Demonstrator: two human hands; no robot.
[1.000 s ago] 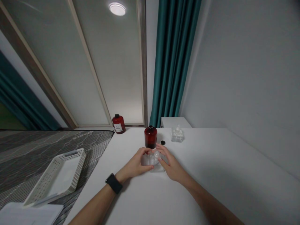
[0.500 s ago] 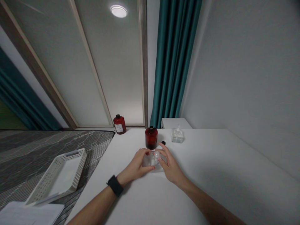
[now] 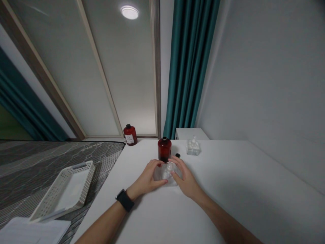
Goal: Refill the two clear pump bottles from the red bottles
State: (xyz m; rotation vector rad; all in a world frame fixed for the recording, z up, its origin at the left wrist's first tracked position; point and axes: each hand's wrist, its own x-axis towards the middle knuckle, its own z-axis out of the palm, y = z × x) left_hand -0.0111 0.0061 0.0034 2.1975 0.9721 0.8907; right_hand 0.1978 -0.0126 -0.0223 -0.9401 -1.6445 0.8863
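Observation:
A squat, clear glass bottle (image 3: 165,175) stands on the white table between my hands, topped by a round, clear stopper (image 3: 170,166). Curved around the bottle's left side, my left hand (image 3: 149,177) has its thumb in front and its fingers behind. My right hand (image 3: 185,178) closes about the stopper from the right, thumb on the near side and fingers on the far side; exact contact is hard to make out. Just beyond them is an uncapped dark red bottle (image 3: 164,149). A small black cap (image 3: 177,155) lies to its right.
A capped red bottle with a white label (image 3: 129,135) is at the table's far left corner. A second clear glass bottle (image 3: 193,147) stands at the back right. Left of the table (image 3: 152,220) are a white perforated basket (image 3: 87,183) and white papers (image 3: 35,232).
My right hand's fingers, raised and spread before, have come down and drawn closer together behind the stopper. My left hand keeps its place on the bottle. The view has shifted very slightly.

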